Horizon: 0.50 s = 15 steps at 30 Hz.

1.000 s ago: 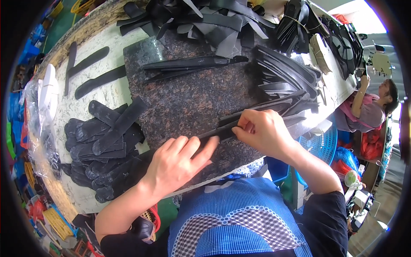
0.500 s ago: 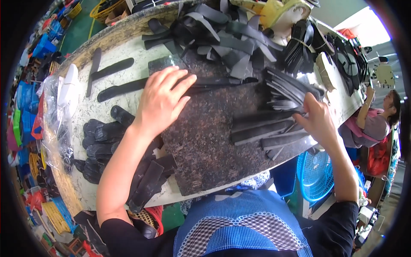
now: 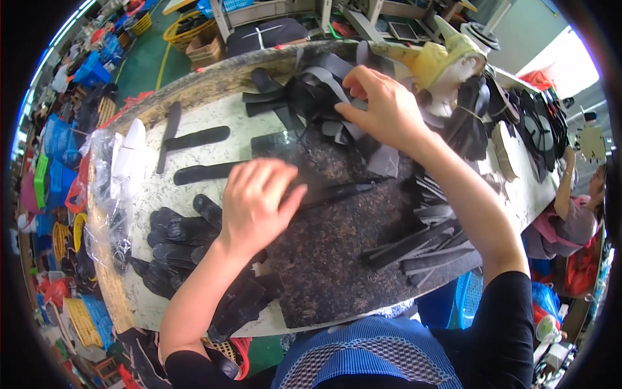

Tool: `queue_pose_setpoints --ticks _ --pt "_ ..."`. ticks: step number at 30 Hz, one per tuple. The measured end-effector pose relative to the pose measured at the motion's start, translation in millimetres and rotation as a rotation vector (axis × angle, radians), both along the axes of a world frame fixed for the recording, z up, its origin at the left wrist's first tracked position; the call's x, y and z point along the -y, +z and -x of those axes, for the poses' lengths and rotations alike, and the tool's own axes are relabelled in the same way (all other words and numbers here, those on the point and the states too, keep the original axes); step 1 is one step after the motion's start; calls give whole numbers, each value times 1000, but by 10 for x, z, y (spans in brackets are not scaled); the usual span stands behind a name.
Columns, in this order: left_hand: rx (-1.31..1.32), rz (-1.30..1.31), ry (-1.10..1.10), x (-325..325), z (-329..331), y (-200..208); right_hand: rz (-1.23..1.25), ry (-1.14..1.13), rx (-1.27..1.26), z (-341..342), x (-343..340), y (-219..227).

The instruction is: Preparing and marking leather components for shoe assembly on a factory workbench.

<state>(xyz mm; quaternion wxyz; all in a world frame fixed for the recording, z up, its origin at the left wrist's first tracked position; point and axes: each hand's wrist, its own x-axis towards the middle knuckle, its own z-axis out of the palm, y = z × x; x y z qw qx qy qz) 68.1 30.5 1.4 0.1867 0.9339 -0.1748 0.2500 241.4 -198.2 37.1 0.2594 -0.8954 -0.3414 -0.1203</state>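
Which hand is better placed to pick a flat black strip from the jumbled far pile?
Probably the right hand: its open fingers are at the pile of flat black and grey strips. The left hand is farther away, at the left edge of the dark speckled stone slab.

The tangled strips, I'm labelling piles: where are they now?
Head view, upper middle: the tangled strips lie at the far edge of the slab, partly hidden by the right hand.

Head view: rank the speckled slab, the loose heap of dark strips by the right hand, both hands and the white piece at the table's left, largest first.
1. Speckled slab
2. Loose heap of dark strips
3. Left hand and right hand: too alike to rank
4. White piece
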Motion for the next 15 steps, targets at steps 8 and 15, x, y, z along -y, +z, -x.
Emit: queue_pose_setpoints --ticks 8,15 --pt "-77 3 -18 -42 -972 -459 -140 -115 36 -124 -185 158" --pt "18 330 -20 36 -896 61 0 114 435 268 246 189"
